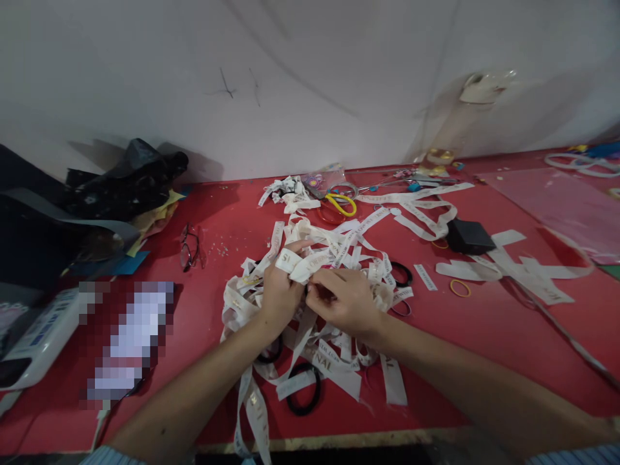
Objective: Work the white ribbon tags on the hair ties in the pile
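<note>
My left hand and my right hand meet over the heap of white printed ribbon, which I take as my landmark on the red table. Both hands are closed on one loop of that ribbon: the left thumb and fingers pinch its folded end from the left, and the right fingertips press on it just beside them, so the two hands nearly touch. The loop sits on top of the heap, at its near middle, raised a little off the table.

Under my wrists, on the near side of the heap, lies a black hair tie among loose ribbon ends. Another black hair tie lies at the heap's right edge. Past the heap, toward the wall, are yellow-handled scissors. To the right of the heap stands a small black box, with a yellow rubber band near it. Well to the left of the heap lie eyeglasses, and farther left a black plastic bag against the wall.
</note>
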`<state>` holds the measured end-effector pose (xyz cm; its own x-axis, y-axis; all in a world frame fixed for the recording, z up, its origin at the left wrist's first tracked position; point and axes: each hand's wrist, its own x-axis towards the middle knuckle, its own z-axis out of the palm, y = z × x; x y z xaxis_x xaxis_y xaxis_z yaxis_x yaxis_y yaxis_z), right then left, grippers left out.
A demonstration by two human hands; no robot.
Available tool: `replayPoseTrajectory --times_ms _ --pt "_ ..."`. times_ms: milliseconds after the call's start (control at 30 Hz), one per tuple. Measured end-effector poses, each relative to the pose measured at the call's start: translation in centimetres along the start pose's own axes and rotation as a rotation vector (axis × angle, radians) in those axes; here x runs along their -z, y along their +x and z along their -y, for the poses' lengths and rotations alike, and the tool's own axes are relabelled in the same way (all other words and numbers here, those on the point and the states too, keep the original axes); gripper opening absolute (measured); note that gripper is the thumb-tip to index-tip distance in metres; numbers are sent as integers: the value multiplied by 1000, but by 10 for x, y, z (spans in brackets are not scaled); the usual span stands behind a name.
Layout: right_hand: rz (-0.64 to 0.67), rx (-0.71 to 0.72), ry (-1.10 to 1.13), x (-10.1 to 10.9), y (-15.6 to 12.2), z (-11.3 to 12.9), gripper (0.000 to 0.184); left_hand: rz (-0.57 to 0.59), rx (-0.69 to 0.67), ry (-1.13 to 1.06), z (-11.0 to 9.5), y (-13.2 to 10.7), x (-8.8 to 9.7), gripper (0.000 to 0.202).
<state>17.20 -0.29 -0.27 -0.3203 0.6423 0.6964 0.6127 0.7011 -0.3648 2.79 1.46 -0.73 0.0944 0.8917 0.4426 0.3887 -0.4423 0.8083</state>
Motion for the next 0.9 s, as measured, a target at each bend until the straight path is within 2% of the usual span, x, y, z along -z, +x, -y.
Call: replayPoseTrajectory --times_ms 100,200,467,700,900 --pt "-4 -52 29 1 0 -2 6 -27 11 28 1 -1 0 51" --pt "4 -72 33 1 0 -4 8 -38 24 45 1 -1 0 54" --pt "-8 119 -268 3 5 -3 19 -14 21 129 3 0 0 53" --pt "-37 147 -231 3 9 -4 18 -10 -60 126 2 1 0 54" --pt "-10 165 -186 5 9 0 21 0 -31 101 4 0 1 48"
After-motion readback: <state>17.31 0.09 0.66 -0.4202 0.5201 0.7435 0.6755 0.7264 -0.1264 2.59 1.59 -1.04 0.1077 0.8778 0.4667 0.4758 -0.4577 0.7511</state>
